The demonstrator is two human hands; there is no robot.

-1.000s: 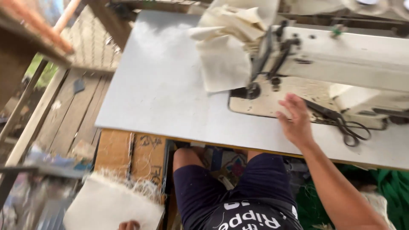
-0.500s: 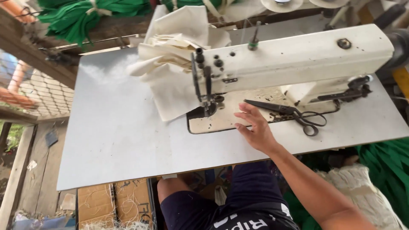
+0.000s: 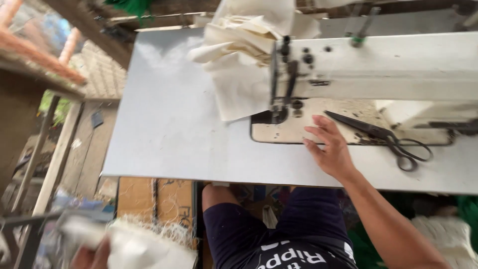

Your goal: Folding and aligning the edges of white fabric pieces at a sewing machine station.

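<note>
- My right hand (image 3: 332, 149) lies flat, palm down, fingers spread a little apart and stretched out; it grips nothing. The fingertips (image 3: 316, 130) rest on the worn bed plate (image 3: 318, 117) of the sewing machine (image 3: 378, 67), while the heel of the hand sits on the grey table top (image 3: 174, 129).
- Just beside that hand, to its right, I see black scissors (image 3: 383, 137) lying on the bed plate, blades pointing toward my fingers but not touching them.
- My left hand (image 3: 92, 256) is low at the bottom left edge, below the table level, blurred. It seems to be closed on a pale cloth piece (image 3: 144, 249) with a frayed, thready edge, though I cannot tell exactly how the fingers sit.
- That cloth looks cream-white, soft and crumpled, with loose threads standing up along its upper edge. It is well apart from the machine, beside my left knee.
- A heap of cream fabric pieces (image 3: 244, 55) is piled on the table left of the machine head, one sheet hanging down toward the needle area (image 3: 279, 112).
</note>
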